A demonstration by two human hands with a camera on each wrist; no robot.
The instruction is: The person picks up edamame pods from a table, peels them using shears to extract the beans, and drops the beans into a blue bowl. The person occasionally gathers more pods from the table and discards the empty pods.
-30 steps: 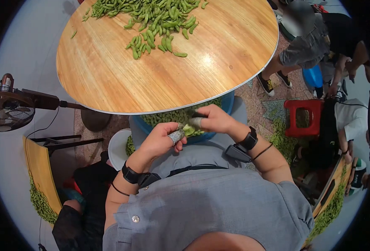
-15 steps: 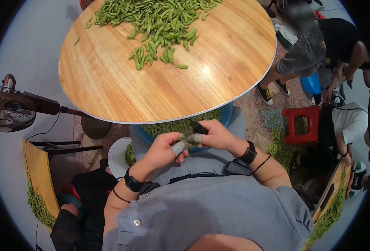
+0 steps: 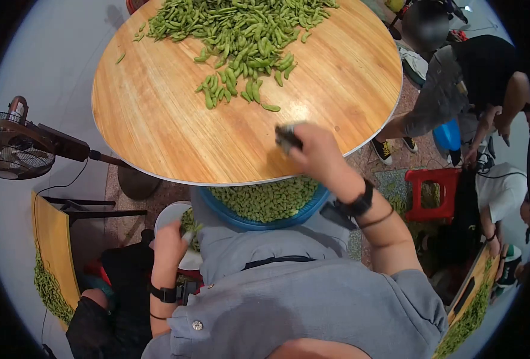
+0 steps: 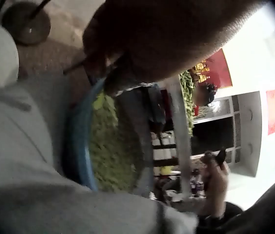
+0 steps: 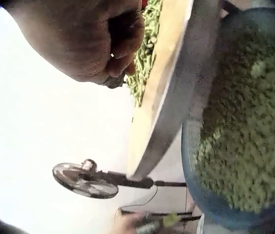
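My left hand (image 3: 169, 246), tape round a finger, is over the white bucket (image 3: 164, 216). At its fingertips it pinches a green bean pod (image 5: 170, 218), blurred by motion. My right hand (image 3: 320, 154) is above the near edge of the round wooden table (image 3: 175, 140) and grips a small dark tool (image 3: 288, 136), its kind unclear from blur. A blue basin (image 3: 212, 208) full of shelled green beans (image 3: 271, 203) sits on my lap under the table edge. Green pods (image 3: 241, 39) lie heaped on the table's far side, with several loose ones nearer.
A brown fan (image 3: 19, 146) stands at the left, near a smaller wooden table (image 3: 55, 251) with pods. To the right are a red stool (image 3: 431, 192), pods on the floor and other people (image 3: 486, 66). A person in dark clothes (image 3: 118, 299) sits at my left.
Both hands were together over the basin. The left has moved left to the white bucket with green pod bits; the right has risen forward over the table edge with the dark tool.
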